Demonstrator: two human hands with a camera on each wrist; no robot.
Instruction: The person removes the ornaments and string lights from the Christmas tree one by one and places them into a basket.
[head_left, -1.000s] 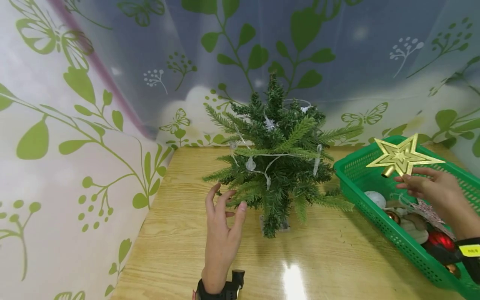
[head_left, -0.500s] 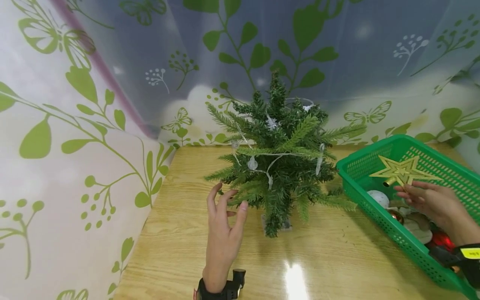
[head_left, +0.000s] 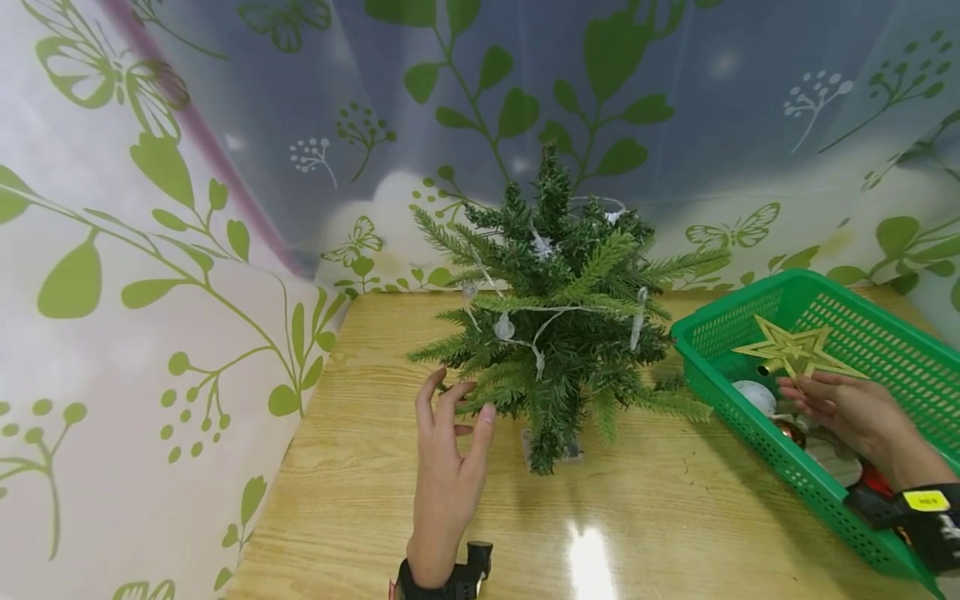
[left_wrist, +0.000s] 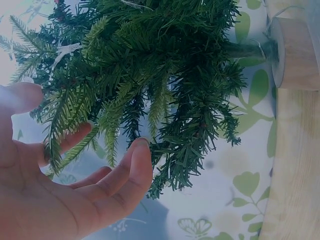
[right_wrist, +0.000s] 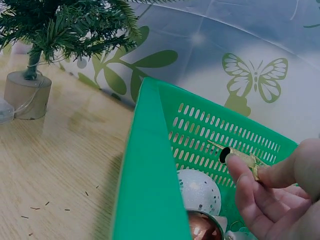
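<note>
A small artificial Christmas tree [head_left: 555,333] stands mid-table, strung with a clear light string [head_left: 504,327]. My left hand [head_left: 450,458] is at its lower left branches, fingers spread and loosely bent around the twigs, gripping nothing. In the left wrist view its fingertips [left_wrist: 141,145] lie right at the needles. Over the green basket [head_left: 750,433] on the right, my right hand [head_left: 862,417] pinches a gold star tree topper [head_left: 802,350] by one point between thumb and fingers. The star's hollow tube [right_wrist: 225,155] faces the tree in the right wrist view.
Inside the basket lie a white glitter ball [right_wrist: 199,191], a copper ball [right_wrist: 204,226] and other ornaments, partly hidden by my right hand. A round wooden base [right_wrist: 28,95] carries the tree. Patterned cloth [head_left: 337,167] hangs behind and at the left of the wooden table [head_left: 337,467].
My right hand has lowered the gold star further into the basket, slightly leftward, and its face has tilted flatter. The left hand and tree have stayed in place.
</note>
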